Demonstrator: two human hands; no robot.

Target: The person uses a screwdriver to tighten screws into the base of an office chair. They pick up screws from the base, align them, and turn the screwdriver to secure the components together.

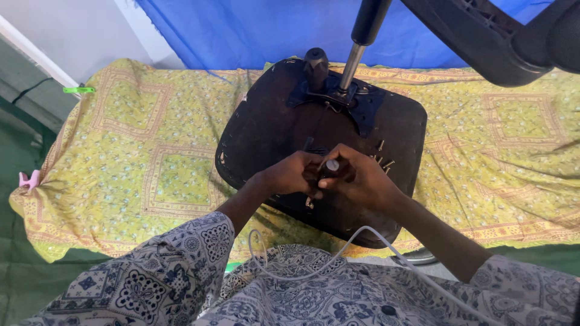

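An upturned black chair seat (272, 127) lies on a yellow patterned cloth (151, 151), its metal gas-lift column (356, 54) rising from a black mounting plate (362, 102). Both hands meet over the seat's near half. My right hand (362, 181) grips a small dark tool with a pale round end (331, 165). My left hand (290, 175) is closed against the tool's lower part, fingers curled around it. A few loose screws (382, 158) lie on the seat just beyond my right hand.
The chair's black star base (501, 36) hangs overhead at the top right. A blue sheet (241, 30) covers the back wall. A green clip (78, 90) and a pink clip (29, 179) sit at the cloth's left edge. A white cable (362, 232) crosses my lap.
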